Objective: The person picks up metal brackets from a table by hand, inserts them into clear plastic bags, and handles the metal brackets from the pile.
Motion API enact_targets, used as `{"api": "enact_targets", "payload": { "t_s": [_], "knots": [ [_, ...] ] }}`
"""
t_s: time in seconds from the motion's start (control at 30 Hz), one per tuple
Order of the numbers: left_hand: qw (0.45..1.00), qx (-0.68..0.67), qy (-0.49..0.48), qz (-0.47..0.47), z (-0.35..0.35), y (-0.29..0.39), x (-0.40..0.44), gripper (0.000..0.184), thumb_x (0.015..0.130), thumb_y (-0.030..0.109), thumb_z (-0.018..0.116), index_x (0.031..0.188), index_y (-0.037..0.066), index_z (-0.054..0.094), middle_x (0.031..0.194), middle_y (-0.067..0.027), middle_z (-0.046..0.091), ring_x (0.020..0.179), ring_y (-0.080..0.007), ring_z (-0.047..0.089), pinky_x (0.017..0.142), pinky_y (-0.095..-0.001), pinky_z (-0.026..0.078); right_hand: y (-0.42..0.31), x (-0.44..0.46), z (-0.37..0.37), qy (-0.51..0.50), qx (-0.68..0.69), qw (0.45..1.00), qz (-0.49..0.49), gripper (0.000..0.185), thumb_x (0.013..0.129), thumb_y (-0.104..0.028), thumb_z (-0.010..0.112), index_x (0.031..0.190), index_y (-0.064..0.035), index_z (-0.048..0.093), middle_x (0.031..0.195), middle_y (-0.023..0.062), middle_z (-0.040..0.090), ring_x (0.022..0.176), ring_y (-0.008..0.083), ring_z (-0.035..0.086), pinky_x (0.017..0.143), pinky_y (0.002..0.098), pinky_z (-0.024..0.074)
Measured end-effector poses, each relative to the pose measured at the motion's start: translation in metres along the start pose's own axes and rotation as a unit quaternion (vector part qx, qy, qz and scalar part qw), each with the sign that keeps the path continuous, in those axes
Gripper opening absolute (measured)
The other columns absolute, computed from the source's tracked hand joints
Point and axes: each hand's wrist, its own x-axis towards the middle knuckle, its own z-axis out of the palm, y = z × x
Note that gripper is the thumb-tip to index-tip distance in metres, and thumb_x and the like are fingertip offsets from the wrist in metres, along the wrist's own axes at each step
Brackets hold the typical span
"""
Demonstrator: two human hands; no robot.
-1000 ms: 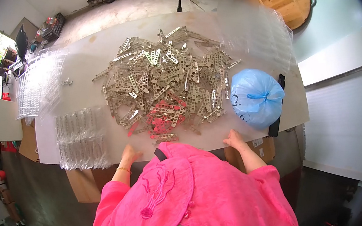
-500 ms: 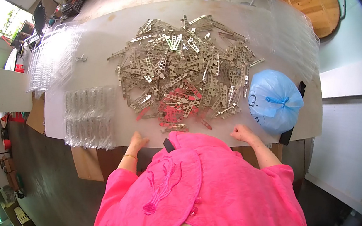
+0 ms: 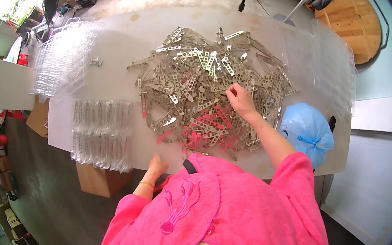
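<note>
A wide heap of flat, perforated metal strips (image 3: 187,79) covers the middle of the table, and its reflections turn pink near the front. My right hand (image 3: 241,100) reaches over the heap with its fingers pinched together. A strip lies right at the fingertips, but I cannot make out whether they grip it. Down at the table's front edge rests my left hand (image 3: 157,165), to the left of my body. Its fingers are mostly turned from view. Rows of clear plastic-wrapped packs (image 3: 101,132) lie to the left of this hand.
A tied blue plastic bag (image 3: 307,132) stands on the table's right side. Clear plastic trays (image 3: 66,58) are stacked at the left, with more clear plastic sheets (image 3: 330,61) at the back right. A few small metal pieces (image 3: 96,62) lie on the table (image 3: 118,38).
My right hand has moved from the front edge beside the blue bag forward and left onto the metal heap. My left hand stays at the table edge. The camera view has shifted slightly.
</note>
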Motion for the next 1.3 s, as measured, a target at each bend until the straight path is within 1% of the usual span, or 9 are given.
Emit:
{"api": "enact_targets", "payload": {
  "t_s": [0.07, 0.23, 0.57, 0.8, 0.93, 0.97, 1.0, 1.2, 1.3],
  "knots": [
    [1.000, -0.013, 0.003, 0.009, 0.002, -0.002, -0.002, 0.062, 0.075, 0.021, 0.078, 0.122, -0.008, 0.048, 0.123, -0.0333, 0.056, 0.118, -0.0445, 0.054, 0.098, -0.0453, 0.046, -0.001, 0.025, 0.018, 0.046, -0.009, 0.999, 0.011, 0.022, 0.087, -0.028, 0.062, 0.087, -0.0063, 0.063, 0.078, 0.0132, 0.068, 0.077, 0.0333, 0.066, 0.071, 0.0433, 0.0501],
    [0.999, -0.042, 0.012, 0.002, 0.005, -0.006, -0.001, 0.058, 0.075, 0.019, 0.079, 0.118, -0.008, 0.050, 0.119, -0.0327, 0.058, 0.116, -0.0447, 0.056, 0.096, -0.0458, 0.047, -0.009, 0.062, 0.053, 0.031, -0.152, 0.987, 0.027, 0.037, 0.086, -0.039, 0.064, 0.102, -0.0064, 0.058, 0.106, 0.0165, 0.063, 0.089, 0.0359, 0.065, 0.076, 0.0464, 0.0517],
    [0.999, -0.014, -0.020, -0.023, 0.004, -0.006, 0.002, 0.055, 0.074, 0.020, 0.079, 0.114, -0.008, 0.053, 0.114, -0.0330, 0.060, 0.113, -0.0453, 0.057, 0.094, -0.0469, 0.048, -0.005, 0.069, 0.066, 0.067, -0.113, 0.982, 0.132, 0.019, 0.081, -0.024, 0.060, 0.089, -0.0063, 0.061, 0.082, 0.0185, 0.067, 0.082, 0.0383, 0.065, 0.075, 0.0472, 0.0515],
    [0.999, 0.011, -0.003, 0.034, 0.007, -0.015, 0.007, 0.055, 0.072, 0.024, 0.080, 0.110, -0.009, 0.057, 0.112, -0.0333, 0.061, 0.110, -0.0459, 0.058, 0.091, -0.0476, 0.050, -0.007, -0.004, 0.049, 0.028, 0.004, 0.989, 0.146, 0.020, 0.078, -0.025, 0.065, 0.081, -0.0050, 0.062, 0.081, 0.0157, 0.068, 0.080, 0.0359, 0.066, 0.074, 0.0441, 0.0512],
    [0.999, 0.002, 0.021, 0.044, 0.009, -0.019, 0.011, 0.057, 0.071, 0.025, 0.081, 0.110, -0.009, 0.057, 0.113, -0.0328, 0.061, 0.110, -0.0452, 0.059, 0.091, -0.0470, 0.050, 0.008, -0.044, 0.039, 0.011, 0.064, 0.986, 0.155, 0.019, 0.078, -0.023, 0.065, 0.083, -0.0049, 0.064, 0.080, 0.0132, 0.069, 0.077, 0.0309, 0.067, 0.073, 0.0396, 0.0514],
    [0.999, 0.003, 0.022, 0.044, 0.008, -0.017, 0.011, 0.059, 0.070, 0.026, 0.081, 0.111, -0.010, 0.057, 0.113, -0.0324, 0.061, 0.110, -0.0447, 0.059, 0.091, -0.0466, 0.050, 0.010, -0.053, 0.037, 0.018, 0.070, 0.986, 0.148, 0.017, 0.078, -0.021, 0.067, 0.082, -0.0042, 0.065, 0.078, 0.0110, 0.069, 0.070, 0.0228, 0.067, 0.067, 0.0355, 0.0521],
    [0.999, 0.005, 0.024, 0.046, 0.007, -0.015, 0.011, 0.059, 0.070, 0.026, 0.081, 0.111, -0.010, 0.057, 0.113, -0.0324, 0.061, 0.110, -0.0447, 0.059, 0.091, -0.0466, 0.050, 0.012, -0.062, 0.034, 0.020, 0.072, 0.986, 0.147, 0.017, 0.078, -0.021, 0.067, 0.082, -0.0042, 0.065, 0.078, 0.0110, 0.069, 0.070, 0.0228, 0.067, 0.067, 0.0355, 0.0521],
    [1.000, -0.007, -0.014, -0.011, 0.009, -0.023, 0.025, 0.067, 0.067, 0.026, 0.084, 0.117, -0.009, 0.055, 0.114, -0.0310, 0.062, 0.105, -0.0419, 0.063, 0.089, -0.0443, 0.052, 0.010, -0.097, 0.010, -0.006, 0.310, 0.928, 0.207, 0.014, 0.082, -0.015, 0.067, 0.083, -0.0022, 0.062, 0.071, 0.0034, 0.063, 0.056, 0.0085, 0.055, 0.050, 0.0252, 0.0451],
    [0.998, -0.035, -0.031, -0.040, -0.003, -0.007, 0.011, 0.055, 0.069, 0.029, 0.080, 0.106, -0.008, 0.061, 0.102, -0.0293, 0.066, 0.095, -0.0387, 0.067, 0.082, -0.0438, 0.054, -0.004, -0.113, -0.010, -0.017, 0.371, 0.902, 0.218, 0.012, 0.085, -0.011, 0.066, 0.086, -0.0017, 0.059, 0.068, 0.0010, 0.057, 0.052, 0.0060, 0.050, 0.046, 0.0214, 0.0393]
  ]
}}
